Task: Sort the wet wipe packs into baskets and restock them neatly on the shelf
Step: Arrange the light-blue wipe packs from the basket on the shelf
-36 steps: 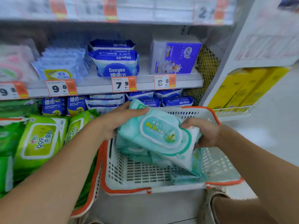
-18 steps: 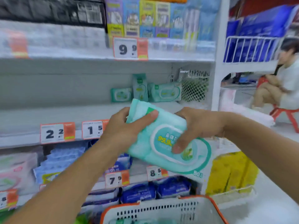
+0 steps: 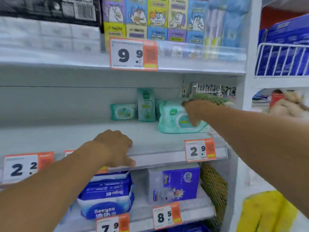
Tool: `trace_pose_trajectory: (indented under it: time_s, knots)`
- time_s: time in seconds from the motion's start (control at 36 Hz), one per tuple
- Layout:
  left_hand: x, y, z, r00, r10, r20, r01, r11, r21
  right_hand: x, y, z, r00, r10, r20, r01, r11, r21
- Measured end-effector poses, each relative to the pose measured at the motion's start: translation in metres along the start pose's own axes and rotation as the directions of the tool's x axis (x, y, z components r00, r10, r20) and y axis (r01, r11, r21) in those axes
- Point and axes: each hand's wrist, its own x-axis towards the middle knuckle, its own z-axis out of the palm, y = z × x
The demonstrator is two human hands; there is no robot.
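On the pale grey middle shelf (image 3: 66,136), toward its right end, lies a large mint-green soft plastic wet wipe pack (image 3: 175,120) with a white oval lid label. Its long axis runs left to right along the shelf, and its labelled face is tilted up toward the front. The right hand (image 3: 194,110) grips the pack from above at its right part, fingers curled over the top edge and thumb down on the face. Just behind and left of it stand two smaller mint-green packs: one upright and narrow (image 3: 146,105), one lying low with its long axis sideways (image 3: 123,111). The left hand (image 3: 115,148) rests on the front lip of the same shelf, well apart from the pack, knuckles up and fingers bent over the edge, holding nothing. A white and orange price tag (image 3: 200,150) reading 2.9 sits below the pack.
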Motion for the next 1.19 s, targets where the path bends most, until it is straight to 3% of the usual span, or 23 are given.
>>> trace_pose_trajectory:
  time_s: [0.11,0.17,0.25,0.53,0.58,0.64,0.67,0.69,0.72,0.75,0.78,0.81,0.83,0.86,0.89,0.92,0.94,0.97,1.0,1.03,1.11,1.14,1.19]
  knots:
    - [0.018,-0.003,-0.006,0.995,0.037,0.092,-0.032,0.998,-0.046,0.026,-0.014,0.018,1.000,-0.022,-0.017,0.024,0.993,0.115]
    - [0.022,-0.006,-0.009,0.991,0.031,0.129,-0.019,0.996,-0.090,0.035,-0.019,0.026,0.997,0.040,-0.061,-0.031,0.990,0.138]
    - [0.024,-0.006,-0.010,0.991,0.043,0.129,-0.031,0.995,-0.090,0.053,-0.015,0.036,0.991,0.089,-0.100,-0.072,0.983,0.167]
    - [0.024,-0.002,-0.008,0.990,0.006,0.141,0.005,0.997,-0.077,0.073,-0.005,0.045,0.990,0.055,-0.130,-0.023,0.971,0.237]
    - [0.020,0.000,-0.005,0.994,-0.012,0.107,0.021,0.996,-0.085,0.054,-0.006,0.039,0.972,0.052,-0.231,0.003,0.973,0.230]
    - [0.007,0.007,0.008,0.997,-0.025,-0.070,0.019,0.995,-0.098,0.016,-0.015,0.030,0.899,0.044,-0.436,0.098,0.950,0.297]
    - [-0.004,0.013,0.020,0.961,-0.034,-0.275,0.010,0.996,-0.087,-0.011,-0.024,0.028,0.817,0.062,-0.573,0.188,0.911,0.367]
    - [-0.017,0.020,0.035,0.852,-0.032,-0.523,-0.013,0.997,-0.082,-0.041,-0.033,0.030,0.693,0.097,-0.714,0.306,0.858,0.413]
    - [-0.031,0.029,0.054,0.675,-0.017,-0.738,-0.088,0.991,-0.103,-0.076,-0.044,0.036,0.565,0.124,-0.816,0.441,0.790,0.426]
    - [-0.045,0.041,0.078,0.497,-0.004,-0.868,-0.203,0.972,-0.120,-0.112,-0.056,0.051,0.464,0.132,-0.876,0.578,0.704,0.412]
    - [-0.060,0.055,0.105,0.417,0.006,-0.909,-0.298,0.946,-0.130,-0.146,-0.069,0.071,0.409,0.105,-0.907,0.687,0.619,0.381]
    - [-0.072,0.067,0.137,0.467,0.034,-0.883,-0.360,0.920,-0.156,-0.175,-0.081,0.097,0.422,0.016,-0.907,0.750,0.556,0.359]
    - [-0.080,0.078,0.172,0.641,0.077,-0.764,-0.390,0.890,-0.238,-0.198,-0.094,0.127,0.482,-0.110,-0.869,0.775,0.516,0.365]
    - [-0.087,0.090,0.207,0.855,0.114,-0.506,-0.334,0.868,-0.368,-0.215,-0.105,0.164,0.564,-0.248,-0.787,0.771,0.498,0.396]
    - [-0.097,0.101,0.242,0.979,0.148,-0.144,-0.198,0.870,-0.451,-0.227,-0.115,0.207,0.663,-0.404,-0.630,0.734,0.515,0.442]
    - [-0.107,0.109,0.276,0.969,0.173,0.174,-0.075,0.884,-0.461,-0.237,-0.124,0.251,0.752,-0.551,-0.362,0.656,0.569,0.496]
    - [-0.117,0.115,0.307,0.908,0.183,0.376,0.008,0.891,-0.454,-0.247,-0.131,0.291,0.770,-0.637,-0.031,0.556,0.647,0.522]
    - [-0.125,0.121,0.335,0.866,0.181,0.466,0.045,0.900,-0.433,-0.258,-0.135,0.328,0.718,-0.644,0.264,0.459,0.723,0.517]
    - [-0.133,0.127,0.353,0.859,0.161,0.486,0.052,0.917,-0.395,-0.269,-0.136,0.357,0.647,-0.600,0.470,0.384,0.789,0.479]
    - [-0.138,0.133,0.365,0.874,0.127,0.468,0.051,0.936,-0.349,-0.278,-0.136,0.378,0.634,-0.537,0.557,0.329,0.839,0.434]
    - [-0.139,0.145,0.377,0.932,0.041,0.361,0.039,0.977,-0.212,-0.287,-0.136,0.413,0.780,-0.344,0.523,0.152,0.914,0.375]
    - [-0.134,0.146,0.380,0.943,0.020,0.331,0.039,0.984,-0.171,-0.287,-0.135,0.420,0.782,-0.298,0.548,0.075,0.917,0.391]
    - [-0.124,0.141,0.389,0.939,0.022,0.342,0.014,0.994,-0.104,-0.288,-0.129,0.434,0.694,-0.273,0.667,-0.061,0.900,0.432]
